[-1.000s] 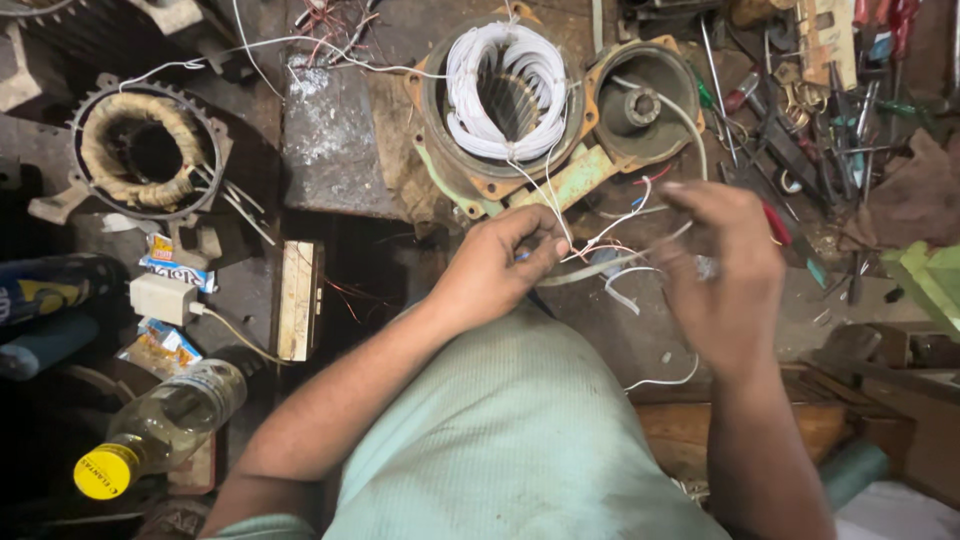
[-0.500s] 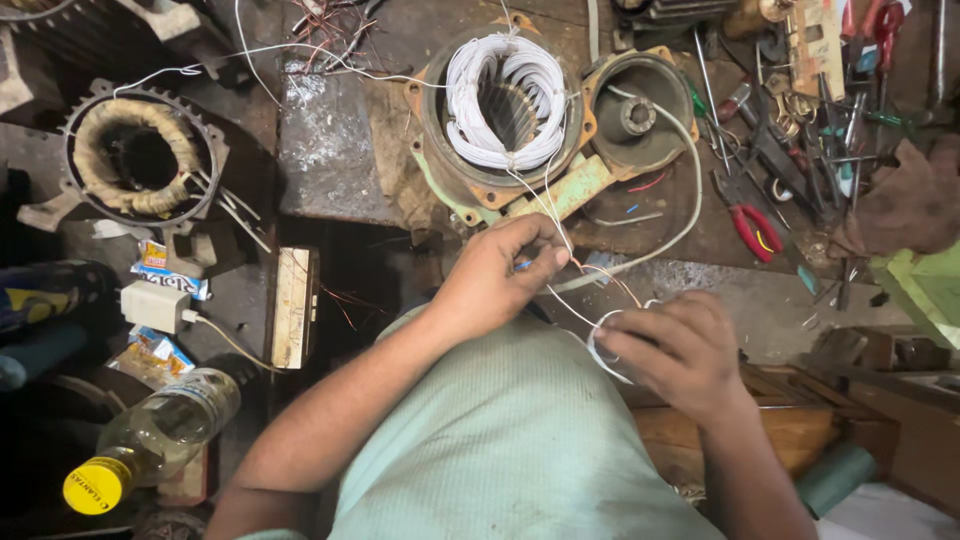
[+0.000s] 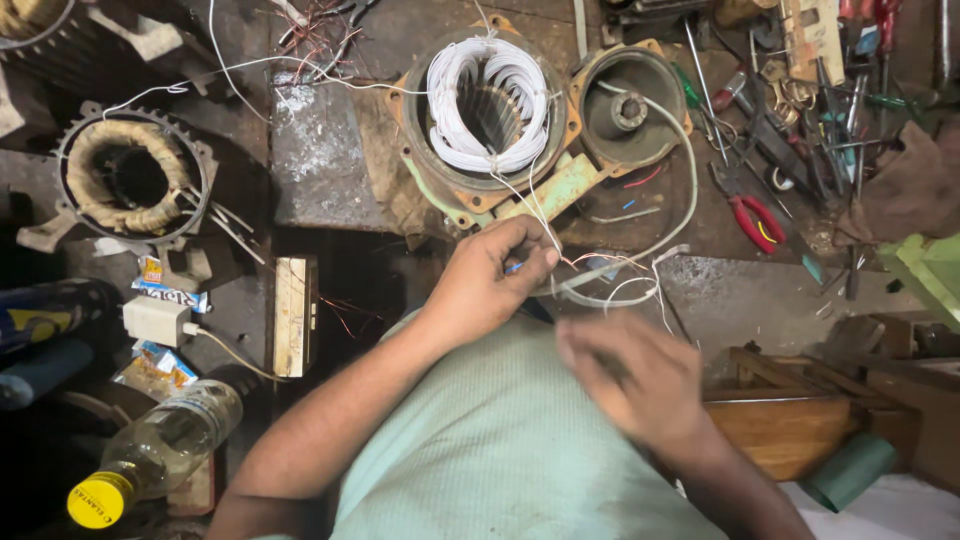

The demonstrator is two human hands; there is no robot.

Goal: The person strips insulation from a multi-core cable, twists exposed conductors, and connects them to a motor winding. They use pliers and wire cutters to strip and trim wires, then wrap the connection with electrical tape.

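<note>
Closest in, the right hand (image 3: 640, 385) hangs low over the lap, blurred; its fingers look loosely spread, but whether it has hold of anything I cannot tell. Just beyond it, the left hand (image 3: 490, 280) is pinched closed, thumb against fingertips, on a bunch of thin wires (image 3: 600, 285), white with a few reddish strands, that loop out to the right of the fingers and trail down toward the right hand. These wires run up and away to the white coil (image 3: 488, 105) wound inside the round motor stator (image 3: 480, 190), which sits on the grimy worktop (image 3: 320, 150) straight ahead of the hands. Touching the stator on its right lies a round end cover (image 3: 630, 105) with a bearing at its centre, and a thicker white cable curves around it. Further right, red-handled pliers (image 3: 750, 215) lie among a scatter of screwdrivers and other tools. Off to the left, near the person's elbow, a clear plastic bottle with a yellow cap (image 3: 150, 455) lies on its side, with a white charger plug (image 3: 155, 320) just above it. Farther back on the left stands a second stator (image 3: 130, 180) with tan, cloth-wrapped windings.
</note>
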